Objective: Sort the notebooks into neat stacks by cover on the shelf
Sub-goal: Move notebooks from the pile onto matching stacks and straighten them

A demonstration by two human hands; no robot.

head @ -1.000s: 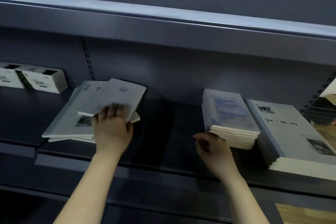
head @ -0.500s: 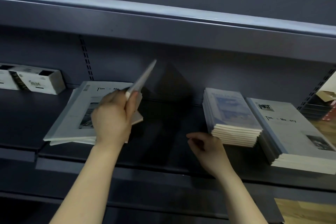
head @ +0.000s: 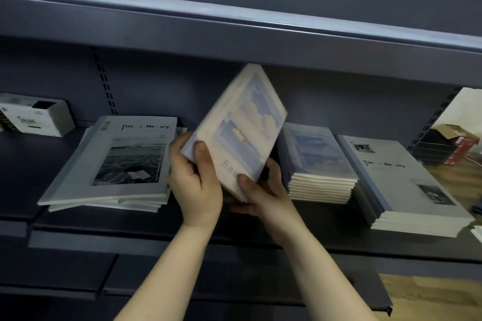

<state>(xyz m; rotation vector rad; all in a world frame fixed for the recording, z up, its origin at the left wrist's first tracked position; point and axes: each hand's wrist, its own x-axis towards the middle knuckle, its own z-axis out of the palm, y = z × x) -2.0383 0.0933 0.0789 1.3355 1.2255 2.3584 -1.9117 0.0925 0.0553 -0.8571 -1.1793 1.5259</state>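
Observation:
A notebook with a blue sky-and-cloud cover (head: 242, 125) hangs tilted above the middle of the dark shelf (head: 146, 232). My left hand (head: 195, 185) grips its lower left corner, thumb on the cover. My right hand (head: 260, 193) holds its bottom edge from below, thumb on the cover. On the left lies a loose, uneven pile of "Time & Memory" notebooks (head: 114, 161) with a black-and-white photo. To the right stands a neat stack of sky-cover notebooks (head: 318, 164), and beside it a neat stack of "Time & Memory" notebooks (head: 401, 185).
A white box (head: 39, 120) sits at the back left of the shelf. The upper shelf's front edge (head: 234, 34) hangs close above the raised notebook. At the far right a cardboard box and a red item (head: 461, 146) lie beyond the shelf upright.
My left hand lifted the sky-cover notebook off the left pile and carried it right to the middle. My right hand came up from the shelf and took hold of its bottom edge.

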